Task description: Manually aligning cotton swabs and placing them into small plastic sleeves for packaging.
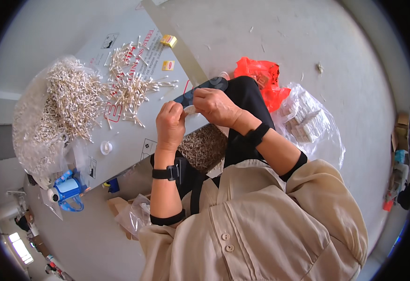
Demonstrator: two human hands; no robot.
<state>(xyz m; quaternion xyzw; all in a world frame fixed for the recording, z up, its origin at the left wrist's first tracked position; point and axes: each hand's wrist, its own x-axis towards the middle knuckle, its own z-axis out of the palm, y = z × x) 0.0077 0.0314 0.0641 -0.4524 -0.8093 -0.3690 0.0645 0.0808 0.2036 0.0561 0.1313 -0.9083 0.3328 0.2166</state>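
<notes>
My left hand [171, 125] and my right hand [216, 107] meet close together over the table's near edge, above my lap. Both have their fingers closed, pinching a small whitish packet [190, 110] between them; its contents are mostly hidden by the fingers. To the left of my hands, loose cotton swabs [132, 96] lie scattered on the table [125, 154]. They spill from a big heap of swabs [71, 96] in a clear plastic bag [31, 136]. Below my hands, a container full of cotton swabs [202, 147] shows between the table and my legs.
Two small yellow boxes [168, 65] sit at the table's far side. A white spool [106, 148] and a blue bottle [67, 188] stand at the left. On the floor to the right are a red plastic bag [261, 77] and a clear bag of white packs [308, 119].
</notes>
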